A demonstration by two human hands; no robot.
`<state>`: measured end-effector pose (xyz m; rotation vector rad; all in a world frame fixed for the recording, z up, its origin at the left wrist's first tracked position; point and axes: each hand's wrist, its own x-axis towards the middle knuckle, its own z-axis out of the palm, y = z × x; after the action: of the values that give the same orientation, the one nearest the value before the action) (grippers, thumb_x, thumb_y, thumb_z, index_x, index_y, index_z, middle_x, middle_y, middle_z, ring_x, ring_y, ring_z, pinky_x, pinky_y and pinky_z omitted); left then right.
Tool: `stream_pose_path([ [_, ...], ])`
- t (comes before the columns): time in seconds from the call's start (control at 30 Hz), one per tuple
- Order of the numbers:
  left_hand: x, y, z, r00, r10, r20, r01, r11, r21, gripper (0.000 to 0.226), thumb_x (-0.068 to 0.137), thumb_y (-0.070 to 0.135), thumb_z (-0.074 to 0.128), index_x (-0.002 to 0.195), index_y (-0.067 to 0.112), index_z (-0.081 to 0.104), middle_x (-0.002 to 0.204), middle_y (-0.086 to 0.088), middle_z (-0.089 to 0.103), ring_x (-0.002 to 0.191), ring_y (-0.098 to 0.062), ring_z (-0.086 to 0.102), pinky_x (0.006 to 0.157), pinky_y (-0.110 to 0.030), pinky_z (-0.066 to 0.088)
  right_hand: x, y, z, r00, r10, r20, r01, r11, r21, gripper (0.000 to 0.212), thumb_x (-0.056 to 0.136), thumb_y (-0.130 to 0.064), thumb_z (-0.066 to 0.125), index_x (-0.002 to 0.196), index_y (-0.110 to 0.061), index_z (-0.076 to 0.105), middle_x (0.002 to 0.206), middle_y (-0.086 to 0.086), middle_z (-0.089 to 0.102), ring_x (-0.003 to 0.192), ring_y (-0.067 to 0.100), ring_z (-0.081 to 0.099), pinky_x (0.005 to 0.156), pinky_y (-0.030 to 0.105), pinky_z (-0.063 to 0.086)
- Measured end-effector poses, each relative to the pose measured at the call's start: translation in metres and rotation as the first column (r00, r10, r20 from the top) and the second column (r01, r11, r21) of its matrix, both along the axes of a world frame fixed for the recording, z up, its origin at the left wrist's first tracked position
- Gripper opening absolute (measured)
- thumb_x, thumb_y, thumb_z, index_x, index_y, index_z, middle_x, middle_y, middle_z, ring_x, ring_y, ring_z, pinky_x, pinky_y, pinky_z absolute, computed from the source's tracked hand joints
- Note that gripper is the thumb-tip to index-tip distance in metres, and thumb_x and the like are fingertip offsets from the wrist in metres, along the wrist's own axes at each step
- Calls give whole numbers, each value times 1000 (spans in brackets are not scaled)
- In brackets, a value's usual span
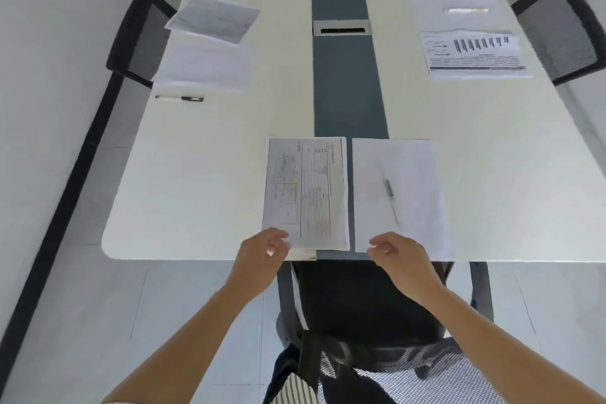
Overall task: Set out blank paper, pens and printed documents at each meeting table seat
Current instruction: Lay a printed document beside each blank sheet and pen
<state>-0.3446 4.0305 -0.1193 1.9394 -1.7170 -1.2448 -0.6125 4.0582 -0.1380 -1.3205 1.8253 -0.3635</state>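
Printed document (pixel 306 190) lay flat at the near end seat, just left of the table's dark centre strip (pixel 347 92), long side running near to far. Blank sheet (pixel 396 193) lay just beside it on the right, with a narrow gap between them. A pen (pixel 391 198) rested on the blank sheet, blurred, angled near to far.

Left hand (pixel 259 259) sat at the near-left corner of the printed document, fingers curled and thumb up by the paper's edge. Corner was hidden under the fingers, so could not tell whether it was pinched or only touched. Right hand (pixel 400 259) sat at the near-left corner of the blank sheet, fingers loosely curled, nothing held (contact with the paper unclear). Both forearms reached forward from the near side, wrists over the table edge (pixel 196 257), palms turned inward.

Left seat: printed page (pixel 213 18) farthest, left blank sheet (pixel 203 65) nearer, black pen (pixel 180 98) nearest, apart from the paper. Right seat: right blank sheet (pixel 455 8) with a light pen (pixel 465 10) on it, right printed page (pixel 472 54) on its near side.

Cable port (pixel 342 27) sat in the centre strip. Left chair (pixel 137 36) and right chair (pixel 564 29) were pushed in at the sides, near chair (pixel 377 305) below the hands.
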Motion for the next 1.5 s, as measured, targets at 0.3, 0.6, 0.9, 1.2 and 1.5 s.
stream_pose_path([
  [0.3, 100, 155, 51, 841, 431, -326, -372, 900, 228, 17, 84, 11, 67, 87, 27, 73, 81, -4, 74, 75, -19, 69, 72, -27, 49, 95, 85, 36, 962, 220, 161, -228, 973, 28, 8, 88, -38, 65, 92, -45, 63, 88, -26, 69, 88, -8, 64, 74, 5, 47],
  [0.6, 248, 254, 62, 763, 566, -314, -553, 822, 138, 17, 86, 5, 66, 93, 19, 71, 84, -5, 75, 74, -17, 70, 67, -23, 52, 257, 120, 62, 906, 352, 235, -365, 931, 11, 10, 87, -41, 64, 96, -39, 66, 89, -13, 72, 87, 5, 68, 85, 26, 56],
  [0.9, 397, 318, 76, 633, 719, -286, -737, 673, 60, 16, 84, 11, 70, 93, 25, 72, 86, -3, 76, 81, -17, 71, 76, -36, 54, 418, 137, 84, 797, 552, 244, -553, 830, -69, 10, 86, -44, 62, 95, -42, 65, 89, -21, 69, 66, -6, 61, 57, 11, 47],
  [1.2, 469, 236, 68, 639, 712, -291, -725, 684, 81, 17, 83, 11, 72, 94, 24, 71, 88, 0, 75, 79, -12, 71, 79, -32, 56, 504, 58, 67, 800, 543, 255, -550, 834, -49, 6, 85, -39, 68, 91, -39, 70, 88, -21, 72, 85, 0, 65, 76, 24, 55],
  [1.5, 583, 79, 96, 689, 676, -262, -709, 704, -48, 18, 83, 12, 71, 95, 25, 70, 89, 4, 75, 79, -7, 69, 72, -18, 54, 624, -105, 81, 787, 529, 317, -514, 847, -138, 7, 84, -36, 71, 91, -35, 72, 89, -19, 72, 81, 1, 64, 68, 20, 50],
])
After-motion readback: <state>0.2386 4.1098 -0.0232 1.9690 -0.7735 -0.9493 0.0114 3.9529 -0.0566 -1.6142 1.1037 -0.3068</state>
